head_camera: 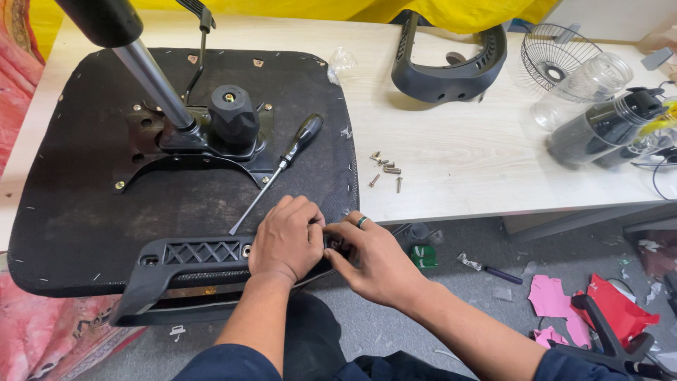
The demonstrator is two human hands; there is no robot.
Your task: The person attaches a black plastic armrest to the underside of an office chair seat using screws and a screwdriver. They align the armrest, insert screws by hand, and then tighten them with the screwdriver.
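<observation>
- Chair seat [84, 212], black and flipped underside-up, fills the left half of the pale wooden tabletop [458, 141], its near edge hanging over toward the person.
- On that underside sits a black metal mechanism plate [204, 144] with a round black knob [233, 113], and a silver gas cylinder [151, 74] rises from it, tilted up and left.
- A black plastic armrest bracket [194, 257] lies along the seat's near edge, lattice pattern showing, a bolt hole just beside the left hand.
- A screwdriver [278, 166] with a black handle rests on the seat, its tip pointing down toward the hands.
- Left hand [288, 240] lies knuckles-up on the right end of the bracket, fingers curled down and closed around it.
- Right hand [370, 257], a ring on one finger, presses in against the left, fingertips pinched on something small and dark at the bracket's end; I cannot tell what it is.
- Loose screws [386, 171] lie scattered on the tabletop just right of the seat.
- A second black armrest [451, 63] sits farther back.
- Far right, a wire fan guard [557, 56] and clear plastic jars [599, 120] crowd the edge.
- Pink and red paper scraps [592, 300] litter the grey floor below.
</observation>
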